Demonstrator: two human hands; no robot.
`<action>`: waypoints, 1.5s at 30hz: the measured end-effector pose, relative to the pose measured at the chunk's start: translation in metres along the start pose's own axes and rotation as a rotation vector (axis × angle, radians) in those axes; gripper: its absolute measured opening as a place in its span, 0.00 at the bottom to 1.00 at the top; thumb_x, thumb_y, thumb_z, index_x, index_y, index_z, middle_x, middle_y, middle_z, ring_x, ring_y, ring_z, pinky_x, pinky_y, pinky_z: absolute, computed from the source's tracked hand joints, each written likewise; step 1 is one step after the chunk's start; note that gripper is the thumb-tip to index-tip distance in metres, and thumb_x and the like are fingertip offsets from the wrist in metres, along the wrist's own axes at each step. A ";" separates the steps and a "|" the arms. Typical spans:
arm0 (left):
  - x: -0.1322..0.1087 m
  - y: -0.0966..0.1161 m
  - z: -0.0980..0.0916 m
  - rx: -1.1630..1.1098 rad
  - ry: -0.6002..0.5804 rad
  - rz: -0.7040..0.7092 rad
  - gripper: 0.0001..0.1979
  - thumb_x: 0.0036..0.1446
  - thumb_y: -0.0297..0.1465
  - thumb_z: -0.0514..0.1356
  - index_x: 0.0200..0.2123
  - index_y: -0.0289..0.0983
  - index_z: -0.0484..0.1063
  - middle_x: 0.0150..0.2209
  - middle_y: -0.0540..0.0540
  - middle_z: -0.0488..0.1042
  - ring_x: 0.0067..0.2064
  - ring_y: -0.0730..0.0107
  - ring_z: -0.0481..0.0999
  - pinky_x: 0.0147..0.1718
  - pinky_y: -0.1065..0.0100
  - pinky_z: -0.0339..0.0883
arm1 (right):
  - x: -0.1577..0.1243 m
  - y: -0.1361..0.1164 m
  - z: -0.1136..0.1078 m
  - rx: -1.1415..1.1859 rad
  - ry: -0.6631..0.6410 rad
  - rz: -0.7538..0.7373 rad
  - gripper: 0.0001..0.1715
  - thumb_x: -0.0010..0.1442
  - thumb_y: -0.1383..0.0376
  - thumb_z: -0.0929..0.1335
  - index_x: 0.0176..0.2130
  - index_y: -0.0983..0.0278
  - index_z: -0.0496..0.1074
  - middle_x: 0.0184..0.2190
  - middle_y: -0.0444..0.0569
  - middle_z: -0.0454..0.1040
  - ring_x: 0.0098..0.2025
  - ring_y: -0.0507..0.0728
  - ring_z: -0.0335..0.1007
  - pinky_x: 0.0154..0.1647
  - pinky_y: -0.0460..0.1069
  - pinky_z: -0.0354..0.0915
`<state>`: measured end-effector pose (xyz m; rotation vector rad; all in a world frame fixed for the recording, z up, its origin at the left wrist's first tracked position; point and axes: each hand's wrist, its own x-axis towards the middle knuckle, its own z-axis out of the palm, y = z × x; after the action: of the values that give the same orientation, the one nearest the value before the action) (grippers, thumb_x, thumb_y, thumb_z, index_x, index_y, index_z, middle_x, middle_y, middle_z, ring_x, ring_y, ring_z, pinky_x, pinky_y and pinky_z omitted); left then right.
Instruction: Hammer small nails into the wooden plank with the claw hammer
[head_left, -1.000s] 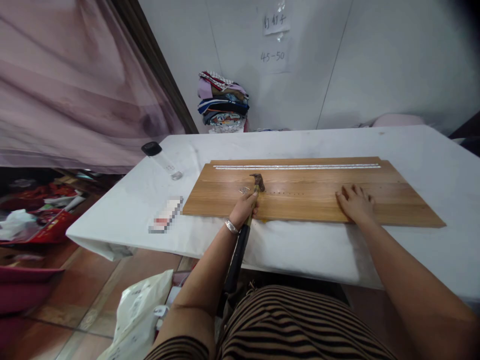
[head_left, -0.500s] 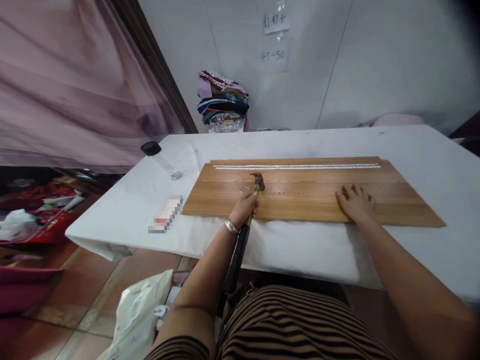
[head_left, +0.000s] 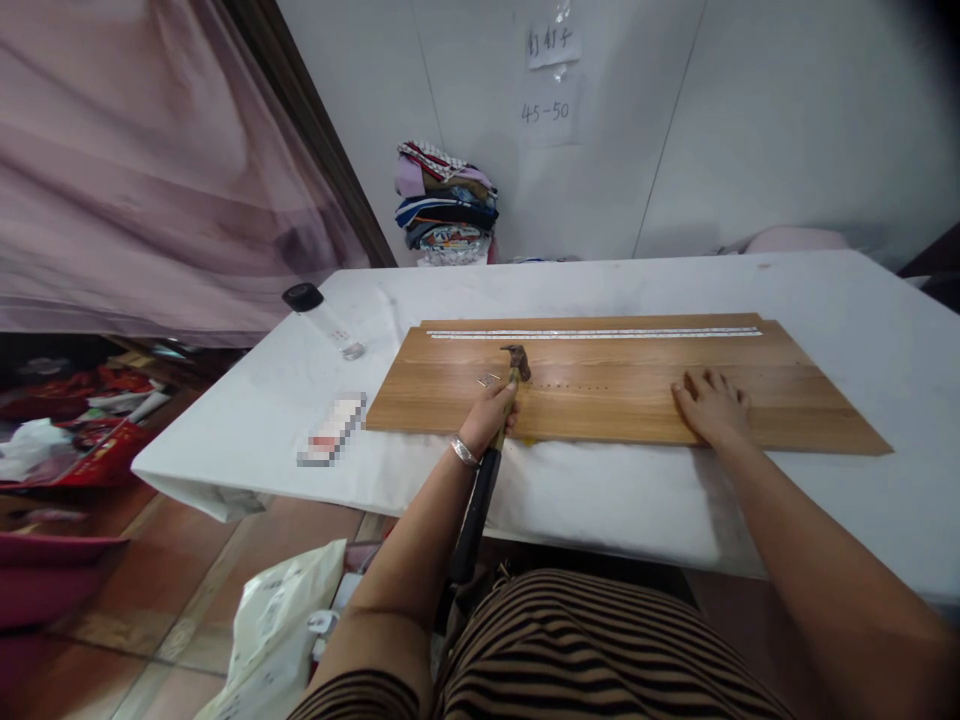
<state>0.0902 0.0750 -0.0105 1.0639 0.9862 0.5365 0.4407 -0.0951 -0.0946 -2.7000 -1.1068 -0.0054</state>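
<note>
My left hand (head_left: 489, 415) is closed round the handle of a hammer (head_left: 514, 362), close to its rusty head, which rests on a long wooden board (head_left: 615, 385). The hammer's black grip hangs off the table edge below my wrist. A few small nails (head_left: 488, 380) lie on the board just left of the head. A row of tiny dots runs right from the hammer along the board. My right hand (head_left: 711, 404) lies flat on the board's right part, fingers spread. A metal ruler strip (head_left: 592, 333) runs along the board's far edge.
The board lies on a white table (head_left: 300, 380). A clear bottle with a black cap (head_left: 322, 316) lies at the table's left, and a small flat pack (head_left: 331, 431) nearer the front. Folded clothes (head_left: 446, 205) are stacked against the wall. A white bag (head_left: 277, 620) sits on the floor.
</note>
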 end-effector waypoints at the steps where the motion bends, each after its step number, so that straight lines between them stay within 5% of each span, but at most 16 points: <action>1: 0.000 0.000 0.000 0.004 0.007 -0.005 0.19 0.63 0.41 0.69 0.32 0.39 0.64 0.23 0.55 0.68 0.16 0.81 0.63 0.15 0.76 0.54 | 0.000 0.000 0.000 0.000 -0.001 0.001 0.37 0.73 0.47 0.54 0.67 0.61 0.72 0.71 0.65 0.67 0.73 0.75 0.57 0.70 0.74 0.54; 45: 0.000 0.001 0.003 0.010 0.011 -0.005 0.16 0.66 0.40 0.67 0.32 0.39 0.65 0.22 0.55 0.69 0.16 0.81 0.63 0.15 0.76 0.53 | 0.000 0.002 0.003 0.001 0.021 -0.006 0.37 0.73 0.47 0.54 0.66 0.61 0.72 0.72 0.65 0.66 0.74 0.74 0.57 0.71 0.73 0.54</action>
<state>0.0930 0.0737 -0.0085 1.0686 1.0020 0.5342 0.4419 -0.0960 -0.0978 -2.6898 -1.1082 -0.0343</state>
